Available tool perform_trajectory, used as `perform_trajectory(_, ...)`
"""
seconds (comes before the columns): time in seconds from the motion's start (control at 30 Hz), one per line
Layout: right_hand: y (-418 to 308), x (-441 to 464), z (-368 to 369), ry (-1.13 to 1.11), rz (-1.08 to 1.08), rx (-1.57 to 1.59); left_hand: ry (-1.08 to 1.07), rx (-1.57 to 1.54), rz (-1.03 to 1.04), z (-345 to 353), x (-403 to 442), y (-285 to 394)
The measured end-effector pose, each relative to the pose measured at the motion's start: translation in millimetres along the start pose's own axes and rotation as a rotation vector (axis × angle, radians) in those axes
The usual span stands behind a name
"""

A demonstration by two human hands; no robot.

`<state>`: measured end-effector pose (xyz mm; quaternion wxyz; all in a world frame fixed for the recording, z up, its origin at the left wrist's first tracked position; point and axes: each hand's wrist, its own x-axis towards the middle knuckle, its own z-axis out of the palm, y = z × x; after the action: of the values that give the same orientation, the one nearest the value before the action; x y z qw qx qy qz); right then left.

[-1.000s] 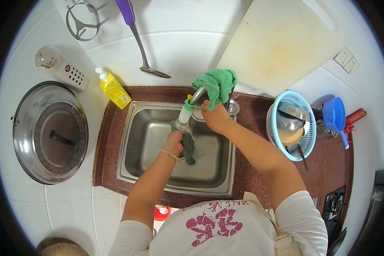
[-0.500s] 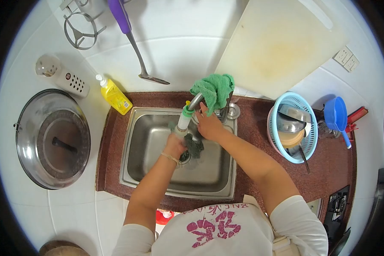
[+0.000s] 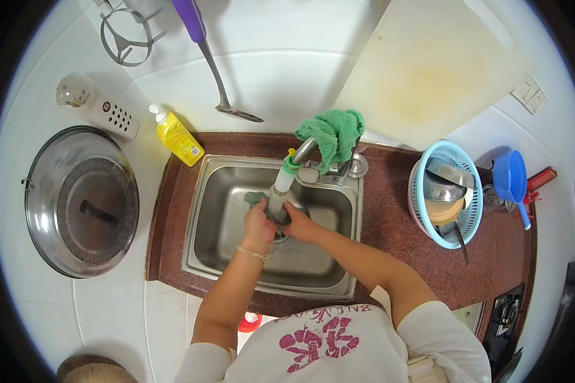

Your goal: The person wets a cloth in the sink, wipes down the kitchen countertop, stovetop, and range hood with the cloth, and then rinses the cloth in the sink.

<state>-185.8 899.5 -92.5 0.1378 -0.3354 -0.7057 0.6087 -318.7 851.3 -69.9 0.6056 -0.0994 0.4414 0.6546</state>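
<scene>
In the steel sink point(image 3: 236, 258), below the tap nozzle point(image 3: 285, 179) with its white body and green collar, both my hands hold a dark grey-green cloth point(image 3: 255, 198). My left hand point(image 3: 259, 228) has its fingers closed on the cloth from the left. From the other side my right hand point(image 3: 302, 225) grips it, fingers partly hidden behind the stream. A whitish stream of water point(image 3: 278, 200) seems to fall from the nozzle between the hands. Over the tap's curved neck hangs a green cloth point(image 3: 333, 137).
Yellow soap bottle point(image 3: 180, 142) at the sink's back left; large glass lid point(image 3: 83, 223) on the left wall. To the right stand a blue basket point(image 3: 471, 220) holding bowls and a blue ladle point(image 3: 508, 175). A white cutting board point(image 3: 421, 70) leans behind; a purple-handled spatula point(image 3: 211, 67) hangs there.
My right hand has come down from the tap's handle to the cloth in the sink. My left hand stays under the nozzle with the cloth. The whole view has shifted slightly.
</scene>
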Motion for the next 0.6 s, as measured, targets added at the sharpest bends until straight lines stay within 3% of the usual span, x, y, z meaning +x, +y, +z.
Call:
perform_trajectory(0.07, 4, -1, 0, -0.028, 0.047, 0.004, 0.017, -0.014, 0.016, 4, -18, 9)
perform_trajectory(0.13, 11, 0, 1, -0.095, 0.099, 0.24, 0.035, -0.03, 0.032, 6, -34, 17)
perform_trajectory(0.23, 27, 27, -1, 0.047, 0.055, -0.002, 0.021, -0.093, 0.04, -1, -38, 26)
perform_trajectory(0.33, 9, 28, 4, 0.166, -0.039, 0.148, 0.07, -0.142, -0.019, -24, -26, 18)
perform_trajectory(0.37, -2, 22, 4, 0.166, -0.038, 0.148, 0.103, -0.066, -0.124, -23, -29, 14)
perform_trajectory(0.43, -21, 12, 5, 0.14, 0.081, -0.011, 0.13, 0.011, -0.228, -25, -28, 6)
perform_trajectory(0.53, -22, 7, 16, 0.191, 0.088, -0.12, 0.086, 0.176, -0.304, -43, 1, -15)
perform_trajectory(0.6, -34, -2, 11, 0.178, 0.094, -0.078, -0.19, -0.139, -0.365, -57, 25, -31)
